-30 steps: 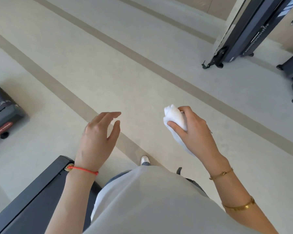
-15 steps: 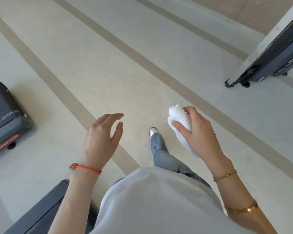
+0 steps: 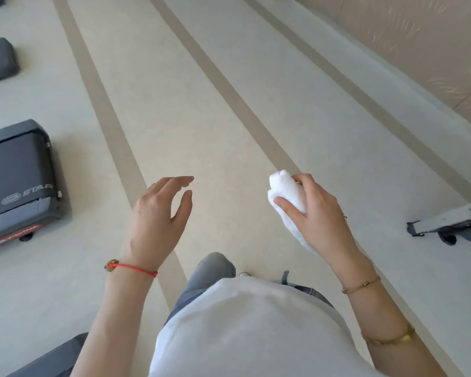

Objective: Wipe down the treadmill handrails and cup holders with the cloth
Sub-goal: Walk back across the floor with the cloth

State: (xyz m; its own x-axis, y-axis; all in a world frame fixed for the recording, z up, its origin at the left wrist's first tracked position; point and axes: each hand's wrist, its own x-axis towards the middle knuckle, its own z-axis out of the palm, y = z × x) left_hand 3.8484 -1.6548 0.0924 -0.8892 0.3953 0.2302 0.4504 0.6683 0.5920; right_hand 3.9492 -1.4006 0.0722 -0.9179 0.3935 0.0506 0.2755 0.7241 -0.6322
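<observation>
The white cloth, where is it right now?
In the head view the white cloth is bunched in the right hand, right of centre, held in the air above the pale floor, apart from the empty left hand.

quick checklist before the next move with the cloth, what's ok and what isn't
1. White bunched cloth gripped in the right hand: ok.
2. Left hand free, fingers relaxed, holding nothing: ok.
3. Handrails and cup holders in view: not ok, only the pale striped floor and machine bases show.
4. Dark grey treadmill base within reach: cannot tell.
5. Path ahead on the floor free of obstacles: ok.
6. Cloth damp or clean: cannot tell.
</observation>
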